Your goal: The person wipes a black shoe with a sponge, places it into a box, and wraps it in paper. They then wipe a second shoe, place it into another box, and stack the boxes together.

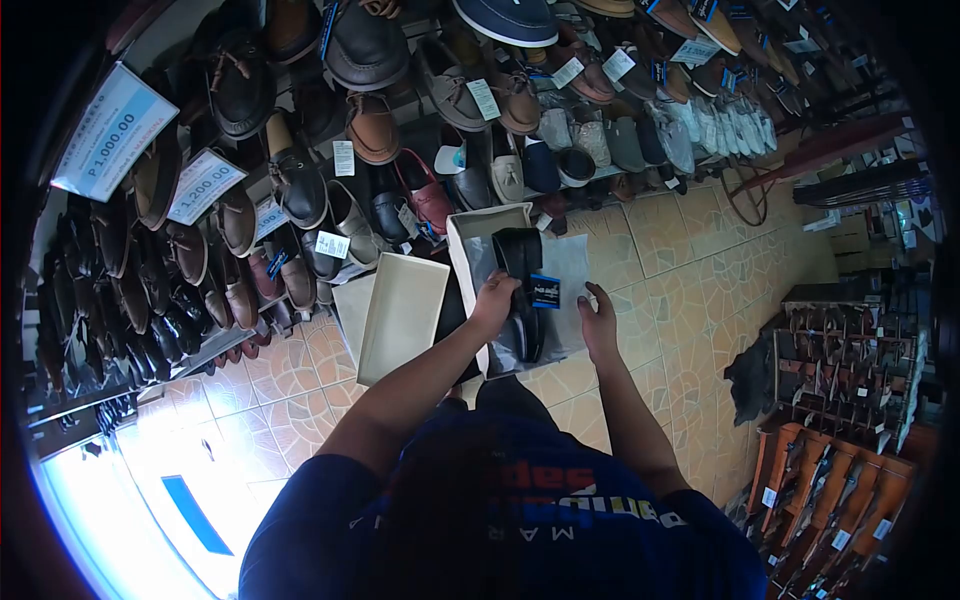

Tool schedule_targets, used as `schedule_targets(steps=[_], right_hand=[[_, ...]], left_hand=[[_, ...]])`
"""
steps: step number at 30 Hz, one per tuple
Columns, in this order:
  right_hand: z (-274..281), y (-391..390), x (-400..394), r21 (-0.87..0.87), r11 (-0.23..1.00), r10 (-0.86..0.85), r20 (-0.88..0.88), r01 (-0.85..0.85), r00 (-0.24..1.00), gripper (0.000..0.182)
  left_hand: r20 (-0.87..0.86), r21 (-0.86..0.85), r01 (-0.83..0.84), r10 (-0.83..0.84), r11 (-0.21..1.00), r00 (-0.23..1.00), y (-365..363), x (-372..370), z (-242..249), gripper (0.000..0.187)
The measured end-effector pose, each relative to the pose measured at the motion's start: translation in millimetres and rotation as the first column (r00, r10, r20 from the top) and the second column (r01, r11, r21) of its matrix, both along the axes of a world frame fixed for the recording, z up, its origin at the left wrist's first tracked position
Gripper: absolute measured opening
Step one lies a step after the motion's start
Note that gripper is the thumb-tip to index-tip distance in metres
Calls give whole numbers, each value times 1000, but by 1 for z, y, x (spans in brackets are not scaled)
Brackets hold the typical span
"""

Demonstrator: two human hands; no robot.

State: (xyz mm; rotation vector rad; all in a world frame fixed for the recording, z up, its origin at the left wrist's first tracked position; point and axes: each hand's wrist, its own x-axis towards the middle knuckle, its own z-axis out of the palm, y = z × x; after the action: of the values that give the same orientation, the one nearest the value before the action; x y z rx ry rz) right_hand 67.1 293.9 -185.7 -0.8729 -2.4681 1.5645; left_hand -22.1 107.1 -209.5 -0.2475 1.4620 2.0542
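A pair of black shoes (517, 270) lies in an open cream shoebox (462, 250) in front of my body. A blue tag (545, 291) rests against the shoes. My left hand (494, 304) is curled over the left side of the shoes, fingers closed on one of them. White wrapping paper (567, 262) spreads out to the right of the shoes. At its right edge is my right hand (599, 322), thumb and fingers apart, the thumb close to the paper. Left of the box sits the cream box lid (403, 314), turned inside up.
Racks of shoes with price signs (116, 132) run along the left and far side. A pink loafer (426, 192) stands just beyond the box. Tiled floor (690, 310) stretches to the right, toward a wooden rack (835, 490) of belts or straps.
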Motion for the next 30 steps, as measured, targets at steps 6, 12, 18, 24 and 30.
schedule_targets(steps=[6,12,18,24,30], right_hand=[[-19,5,3,-297,929,-175,168,219,970,45],[6,-5,-2,-257,964,103,110,-72,989,22],[29,-43,-8,99,968,245,-169,-231,955,7],[44,-43,-20,499,810,416,-118,-308,902,59],[31,-58,-13,533,734,424,125,-421,897,65]], left_hand=[[-117,-469,109,-184,876,976,19,-12,-14,19],[2,-603,-3,5,798,1000,28,-18,18,25],[117,-651,65,15,757,993,35,-28,27,32],[177,-421,143,-74,896,981,13,-25,24,34],[317,-334,213,-104,918,943,13,-33,6,33]])
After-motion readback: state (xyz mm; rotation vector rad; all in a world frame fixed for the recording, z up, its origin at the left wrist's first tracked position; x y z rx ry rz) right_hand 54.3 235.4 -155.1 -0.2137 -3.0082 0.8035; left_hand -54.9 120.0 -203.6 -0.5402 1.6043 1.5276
